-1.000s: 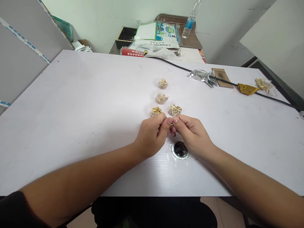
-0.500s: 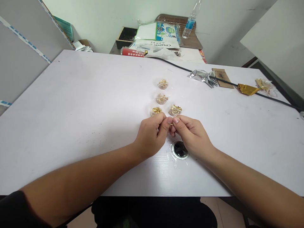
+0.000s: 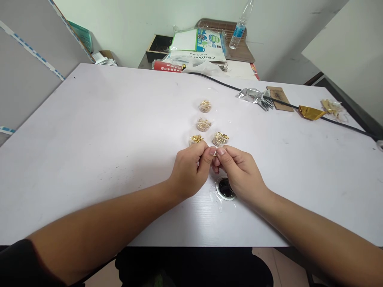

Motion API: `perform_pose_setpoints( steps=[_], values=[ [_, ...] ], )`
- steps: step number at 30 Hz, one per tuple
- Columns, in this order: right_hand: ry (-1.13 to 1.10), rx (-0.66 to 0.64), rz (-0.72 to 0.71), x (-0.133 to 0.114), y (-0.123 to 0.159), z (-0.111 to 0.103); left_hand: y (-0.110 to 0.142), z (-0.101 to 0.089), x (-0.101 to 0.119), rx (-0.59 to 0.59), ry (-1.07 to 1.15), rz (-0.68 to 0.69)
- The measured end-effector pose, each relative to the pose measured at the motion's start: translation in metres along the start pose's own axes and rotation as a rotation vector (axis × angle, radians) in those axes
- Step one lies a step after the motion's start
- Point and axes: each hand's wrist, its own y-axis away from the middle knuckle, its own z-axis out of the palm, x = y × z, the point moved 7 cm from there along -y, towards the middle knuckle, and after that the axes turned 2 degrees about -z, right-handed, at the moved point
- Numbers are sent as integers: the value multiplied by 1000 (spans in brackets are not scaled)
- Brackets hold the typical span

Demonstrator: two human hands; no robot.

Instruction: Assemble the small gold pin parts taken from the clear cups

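Note:
My left hand and my right hand meet over the table, thumbs almost tip to tip, each closed in a pinch. A tiny gold-coloured metal pin shows between the thumb tips; most of it is hidden by the fingers. Just beyond my hands sit small clear cups of gold metal pieces: one near the left, partly covered by my left hand, and one near the right. Two more, a middle cup and a far cup, stand behind. Below my right hand is a round black disc with a silver rim.
A black cable runs along the table's back right, past silver foil, brown cardboard, a gold wrapper and a clear bag. Behind the table are a plastic bottle, an open black box and packaging.
My right hand has shifted very slightly, and a little more of the pin's end shows between the thumbs. The cups stay in place.

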Motion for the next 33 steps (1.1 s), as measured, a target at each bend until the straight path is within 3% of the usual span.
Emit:
perform_pose_setpoints(
  steps=[6,12,33],
  values=[
    [-214,-64,55,10,-2,5,-1,0,-2,-18,91,-26],
    [-276,-70,79,12,-2,6,-1,1,-1,-32,123,-25],
    [23,-20,23,1,-1,-1,0,1,-1,-41,-14,11]
  ],
)
